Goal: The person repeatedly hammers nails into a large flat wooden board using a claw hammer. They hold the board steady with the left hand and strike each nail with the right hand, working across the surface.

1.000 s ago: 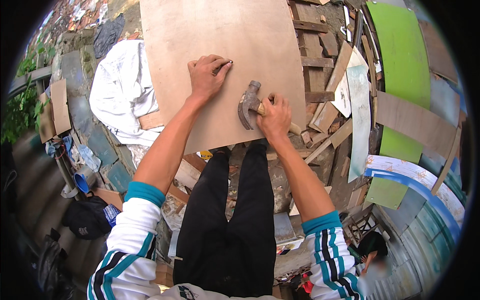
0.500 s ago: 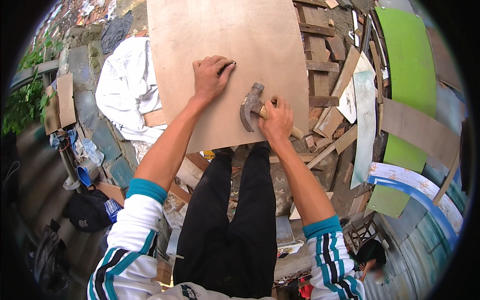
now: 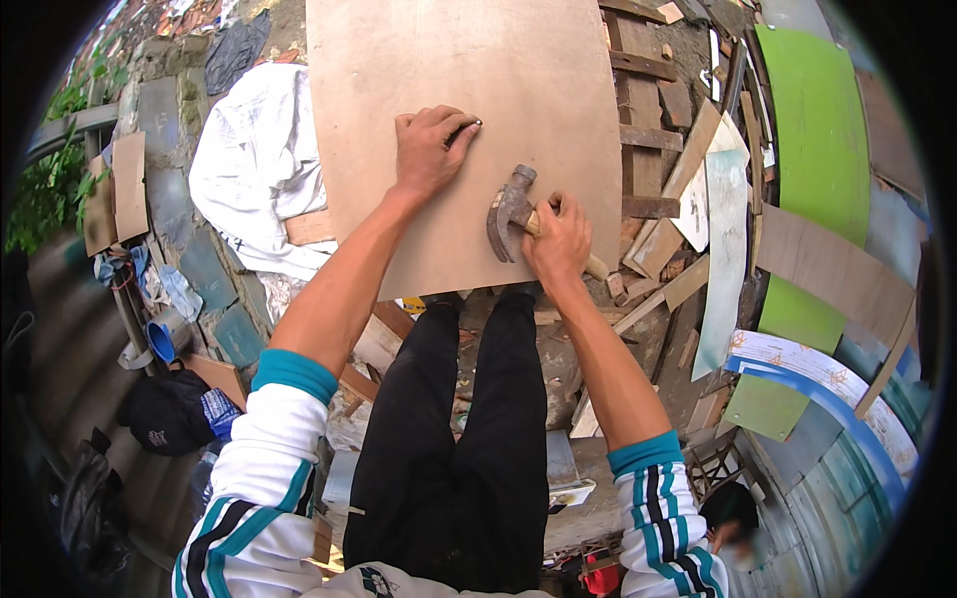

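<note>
A broad light-brown plywood sheet point(image 3: 389, 60) lies in front of me. My left hand point(image 3: 429, 154) rests on its middle, with thumb and forefinger pinched on a nail point(image 3: 478, 122), of which only the small shiny head shows. Lower and to the right, my right hand point(image 3: 560, 244) is wrapped around the wooden handle of a claw hammer point(image 3: 513, 207). The hammer's rusty metal head is just over the sheet, claw toward me and striking face away. A gap separates the hammer from the left hand.
A slatted wooden pallet point(image 3: 638, 135) and loose boards lie right of the sheet, near a long green panel point(image 3: 822, 130). White cloth point(image 3: 261, 164) is bunched at its left edge. Rubble and offcuts surround my legs. Another person point(image 3: 733, 518) is at the lower right.
The whole view has shifted slightly, so the sheet and both hands appear a little further right. Each hand keeps its hold and nearly the same place over the sheet.
</note>
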{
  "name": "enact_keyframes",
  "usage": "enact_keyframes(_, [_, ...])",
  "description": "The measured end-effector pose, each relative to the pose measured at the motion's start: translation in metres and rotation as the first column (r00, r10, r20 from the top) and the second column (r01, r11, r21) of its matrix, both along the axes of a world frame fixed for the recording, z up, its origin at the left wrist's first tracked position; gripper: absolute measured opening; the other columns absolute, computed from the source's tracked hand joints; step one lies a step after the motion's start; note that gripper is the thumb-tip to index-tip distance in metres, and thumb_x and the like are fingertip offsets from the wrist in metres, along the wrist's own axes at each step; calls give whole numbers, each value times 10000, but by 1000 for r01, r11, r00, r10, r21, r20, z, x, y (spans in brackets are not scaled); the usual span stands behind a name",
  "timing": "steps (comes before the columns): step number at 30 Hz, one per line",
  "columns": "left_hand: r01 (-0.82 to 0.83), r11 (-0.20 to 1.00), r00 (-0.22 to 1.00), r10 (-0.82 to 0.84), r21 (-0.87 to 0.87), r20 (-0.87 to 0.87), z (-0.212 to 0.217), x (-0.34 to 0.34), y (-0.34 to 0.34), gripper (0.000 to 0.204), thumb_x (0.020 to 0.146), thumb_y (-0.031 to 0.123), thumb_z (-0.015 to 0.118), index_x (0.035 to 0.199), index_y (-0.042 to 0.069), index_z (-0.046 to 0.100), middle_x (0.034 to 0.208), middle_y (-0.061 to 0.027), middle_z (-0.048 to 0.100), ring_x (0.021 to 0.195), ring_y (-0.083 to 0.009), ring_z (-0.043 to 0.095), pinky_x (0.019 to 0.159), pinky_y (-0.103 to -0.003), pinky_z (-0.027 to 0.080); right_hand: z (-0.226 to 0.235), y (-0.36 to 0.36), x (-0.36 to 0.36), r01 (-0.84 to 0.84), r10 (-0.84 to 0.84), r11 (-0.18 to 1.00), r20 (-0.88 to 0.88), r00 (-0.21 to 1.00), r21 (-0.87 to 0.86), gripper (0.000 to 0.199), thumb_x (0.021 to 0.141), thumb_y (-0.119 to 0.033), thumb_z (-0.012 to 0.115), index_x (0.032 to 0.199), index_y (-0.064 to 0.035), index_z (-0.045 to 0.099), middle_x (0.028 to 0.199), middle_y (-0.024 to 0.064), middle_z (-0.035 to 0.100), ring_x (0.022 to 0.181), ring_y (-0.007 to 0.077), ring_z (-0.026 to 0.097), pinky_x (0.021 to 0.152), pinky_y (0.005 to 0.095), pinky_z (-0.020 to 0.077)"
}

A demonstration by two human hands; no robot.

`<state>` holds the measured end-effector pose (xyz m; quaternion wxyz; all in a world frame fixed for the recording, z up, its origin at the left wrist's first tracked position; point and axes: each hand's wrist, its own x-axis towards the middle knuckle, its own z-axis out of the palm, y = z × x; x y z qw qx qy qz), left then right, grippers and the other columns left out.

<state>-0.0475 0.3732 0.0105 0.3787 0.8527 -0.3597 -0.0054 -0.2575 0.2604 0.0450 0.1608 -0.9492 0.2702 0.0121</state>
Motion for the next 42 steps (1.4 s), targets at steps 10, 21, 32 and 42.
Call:
enact_keyframes(10, [10,1000,999,-11,19,39,-1,0,0,92,895,248,747,924,168,782,930,61,716,868,-124,624,869,-333,353,0,0,0,-3,3,1000,-25,1000,-2,315,676,-135,801,960,-112,668,1164,89,586,1075,309,572,833,465,441])
enact_keyframes(21, [27,999,984,-32,29,177,-10,-1,3,65,877,238,757,918,187,754,936,80,686,859,-126,615,863,-358,367,20,-7,13,139,-166,936,58,984,325,254,789,-172,754,1010,-74,675,969,158,690,905,379,664,756,474,511])
enact_keyframes(32, [35,999,987,-40,35,155,-7,-2,1,73,885,228,749,937,177,747,941,68,692,872,-134,617,871,-366,364,64,-9,74,209,-368,822,215,904,530,342,942,-313,722,1085,-3,715,809,192,708,739,316,704,689,433,520])
enact_keyframes(42, [37,999,988,-38,12,149,-6,-3,-1,69,876,210,761,933,171,753,950,71,705,866,-132,616,868,-358,366,45,0,54,303,-472,745,149,869,594,420,934,-309,738,1229,-16,679,1142,163,723,1068,279,681,954,392,507])
